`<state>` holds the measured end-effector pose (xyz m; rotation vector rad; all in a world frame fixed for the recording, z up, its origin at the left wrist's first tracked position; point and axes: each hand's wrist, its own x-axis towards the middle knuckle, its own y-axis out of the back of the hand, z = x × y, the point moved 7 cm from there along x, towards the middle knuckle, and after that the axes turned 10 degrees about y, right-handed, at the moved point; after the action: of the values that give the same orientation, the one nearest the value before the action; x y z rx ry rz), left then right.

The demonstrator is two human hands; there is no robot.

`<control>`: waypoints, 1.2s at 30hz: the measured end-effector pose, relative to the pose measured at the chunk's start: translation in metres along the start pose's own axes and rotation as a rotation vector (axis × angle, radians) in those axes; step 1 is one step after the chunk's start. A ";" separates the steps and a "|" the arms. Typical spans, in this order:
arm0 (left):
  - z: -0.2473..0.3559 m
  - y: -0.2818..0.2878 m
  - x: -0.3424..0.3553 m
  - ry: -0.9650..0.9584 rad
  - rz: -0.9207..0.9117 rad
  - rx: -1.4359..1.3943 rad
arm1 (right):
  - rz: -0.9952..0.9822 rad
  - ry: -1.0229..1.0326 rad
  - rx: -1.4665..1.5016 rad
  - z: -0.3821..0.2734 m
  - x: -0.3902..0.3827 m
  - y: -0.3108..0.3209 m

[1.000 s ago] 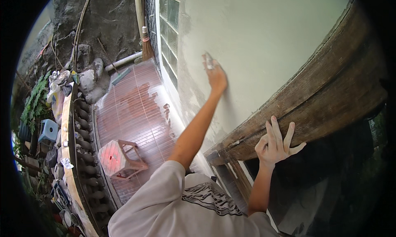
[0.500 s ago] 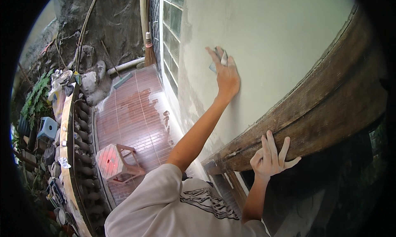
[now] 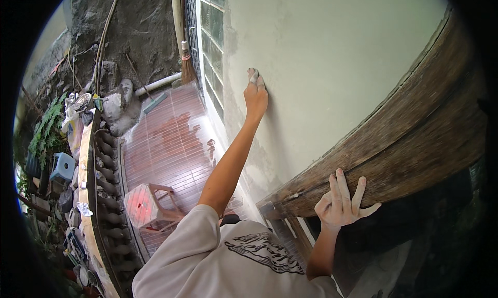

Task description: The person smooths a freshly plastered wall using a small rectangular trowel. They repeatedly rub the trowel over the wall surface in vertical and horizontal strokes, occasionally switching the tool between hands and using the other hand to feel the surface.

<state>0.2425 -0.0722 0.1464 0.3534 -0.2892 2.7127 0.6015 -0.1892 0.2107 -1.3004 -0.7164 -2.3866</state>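
Note:
My left hand [image 3: 256,97] reaches up to the pale green wall [image 3: 332,54], its fingers closed on a small folded grey piece of sandpaper [image 3: 254,77]. Most of that piece is hidden by the fingers, which press against the wall near a rougher, patchy strip. Lower and to the right, my right hand [image 3: 342,204] lies with spread fingers against the lower edge of a dark, weathered wooden beam [image 3: 399,127]. Whitish dust coats the fingers of both hands.
Left of the wall is a glass-block window [image 3: 212,39]. Below, a plastic stool [image 3: 150,204] stands on the dusty tiled floor [image 3: 171,137]. A broom [image 3: 187,65] leans in the corner; a balustrade [image 3: 85,194] with clutter beyond runs along the left.
My left hand has slid left along the wall with the sandpaper, toward the window, and its fingers have closed up. My right hand stays at the beam.

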 end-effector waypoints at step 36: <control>-0.029 -0.018 -0.022 0.175 -0.104 -0.141 | 0.018 0.007 0.057 -0.001 0.002 0.001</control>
<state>0.2632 -0.0567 0.1149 0.0881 -0.3979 2.5818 0.6006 -0.1905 0.2122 -1.2698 -0.7618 -2.3380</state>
